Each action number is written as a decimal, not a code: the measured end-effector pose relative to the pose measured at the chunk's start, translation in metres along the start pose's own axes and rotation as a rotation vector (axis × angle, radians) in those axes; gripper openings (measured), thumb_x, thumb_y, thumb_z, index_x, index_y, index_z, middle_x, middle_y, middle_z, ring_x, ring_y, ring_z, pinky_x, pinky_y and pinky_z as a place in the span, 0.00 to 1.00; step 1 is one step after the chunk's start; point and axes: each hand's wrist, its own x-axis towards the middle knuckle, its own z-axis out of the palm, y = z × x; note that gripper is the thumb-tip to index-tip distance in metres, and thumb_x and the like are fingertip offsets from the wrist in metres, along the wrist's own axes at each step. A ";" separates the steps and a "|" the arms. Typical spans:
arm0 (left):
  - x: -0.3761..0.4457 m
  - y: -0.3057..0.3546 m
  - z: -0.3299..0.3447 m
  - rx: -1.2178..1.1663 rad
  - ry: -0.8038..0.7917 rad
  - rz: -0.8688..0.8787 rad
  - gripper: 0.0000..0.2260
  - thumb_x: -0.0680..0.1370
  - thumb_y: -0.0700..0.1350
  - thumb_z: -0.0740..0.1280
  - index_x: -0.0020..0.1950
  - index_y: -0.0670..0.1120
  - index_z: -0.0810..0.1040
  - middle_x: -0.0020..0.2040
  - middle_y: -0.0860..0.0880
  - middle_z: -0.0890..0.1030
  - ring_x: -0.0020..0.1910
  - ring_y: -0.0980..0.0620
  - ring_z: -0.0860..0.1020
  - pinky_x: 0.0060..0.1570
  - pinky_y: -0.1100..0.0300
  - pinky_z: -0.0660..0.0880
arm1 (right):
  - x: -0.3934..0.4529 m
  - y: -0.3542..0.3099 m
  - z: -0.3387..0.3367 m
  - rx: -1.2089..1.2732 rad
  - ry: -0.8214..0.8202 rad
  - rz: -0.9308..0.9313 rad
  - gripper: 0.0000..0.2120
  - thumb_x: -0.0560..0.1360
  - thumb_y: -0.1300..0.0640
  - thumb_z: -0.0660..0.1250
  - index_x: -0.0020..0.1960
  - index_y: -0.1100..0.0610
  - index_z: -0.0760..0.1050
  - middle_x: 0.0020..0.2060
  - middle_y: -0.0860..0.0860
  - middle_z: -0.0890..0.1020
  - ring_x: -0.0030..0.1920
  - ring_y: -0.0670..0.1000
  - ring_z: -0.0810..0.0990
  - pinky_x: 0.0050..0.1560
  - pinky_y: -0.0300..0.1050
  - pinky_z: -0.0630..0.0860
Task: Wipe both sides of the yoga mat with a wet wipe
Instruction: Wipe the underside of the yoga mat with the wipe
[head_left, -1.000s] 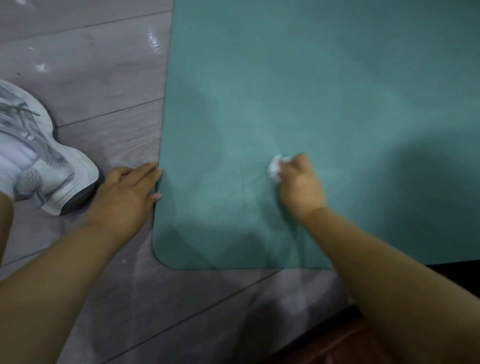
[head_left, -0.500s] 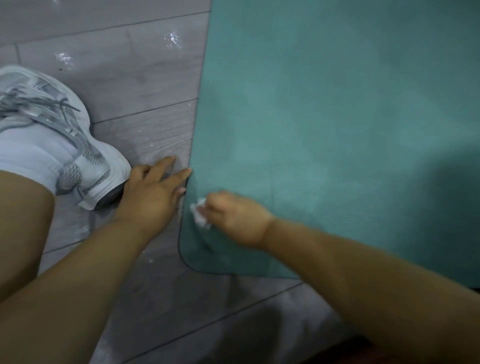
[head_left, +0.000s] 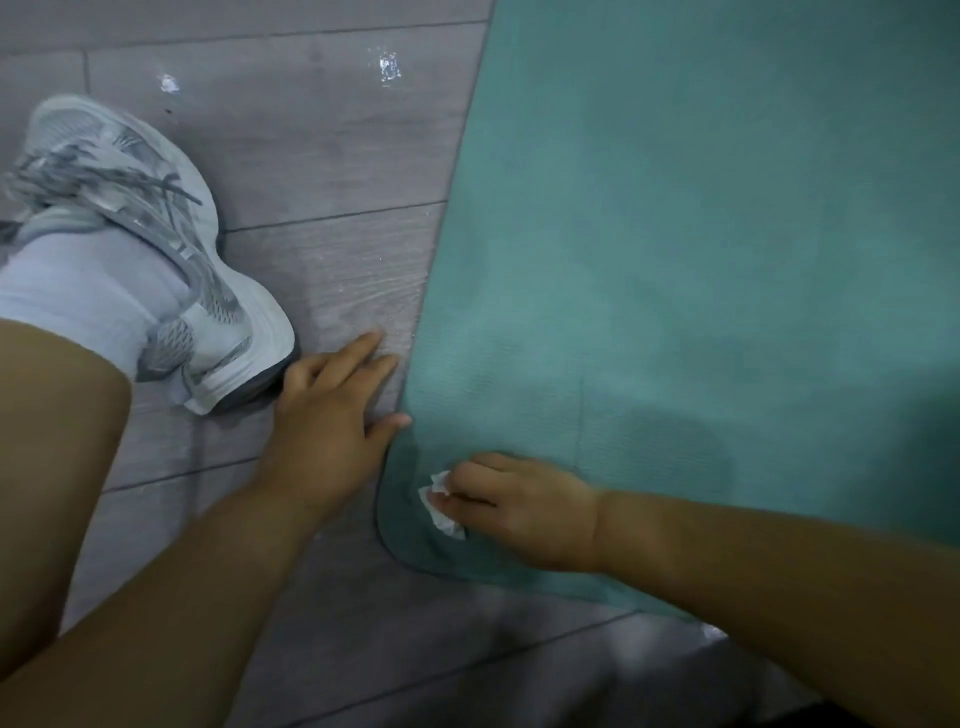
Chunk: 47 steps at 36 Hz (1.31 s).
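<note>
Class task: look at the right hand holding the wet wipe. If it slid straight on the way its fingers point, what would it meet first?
The right hand points left across the yoga mat's near corner. Pushing the wet wipe ahead, it would first cross the mat's left edge onto the floor, probably just below the left hand.

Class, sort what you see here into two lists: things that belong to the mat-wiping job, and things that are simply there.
Belongs to the job:
yoga mat
wet wipe, held in the right hand
left hand, flat on the floor at the mat's edge

Simply there:
sneaker
sock
wooden floor
</note>
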 end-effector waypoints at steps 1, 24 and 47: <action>-0.001 -0.001 0.000 -0.018 -0.005 -0.004 0.26 0.71 0.56 0.68 0.66 0.48 0.75 0.72 0.52 0.67 0.62 0.40 0.67 0.64 0.57 0.58 | 0.002 0.004 -0.003 -0.024 0.023 -0.082 0.13 0.79 0.60 0.57 0.54 0.61 0.80 0.45 0.56 0.81 0.41 0.56 0.79 0.41 0.45 0.76; -0.001 -0.003 0.003 -0.213 0.166 -0.023 0.18 0.72 0.35 0.59 0.59 0.41 0.79 0.63 0.46 0.77 0.58 0.40 0.72 0.62 0.69 0.56 | 0.040 0.041 -0.015 0.193 -0.146 -0.010 0.08 0.79 0.58 0.61 0.47 0.57 0.78 0.39 0.51 0.77 0.42 0.49 0.71 0.46 0.39 0.70; 0.012 0.017 0.005 -0.182 0.161 -0.111 0.17 0.71 0.44 0.64 0.58 0.41 0.80 0.59 0.44 0.76 0.55 0.38 0.71 0.59 0.62 0.60 | 0.045 0.105 -0.051 0.024 0.054 0.328 0.11 0.79 0.53 0.62 0.37 0.50 0.73 0.34 0.45 0.74 0.37 0.39 0.72 0.40 0.34 0.65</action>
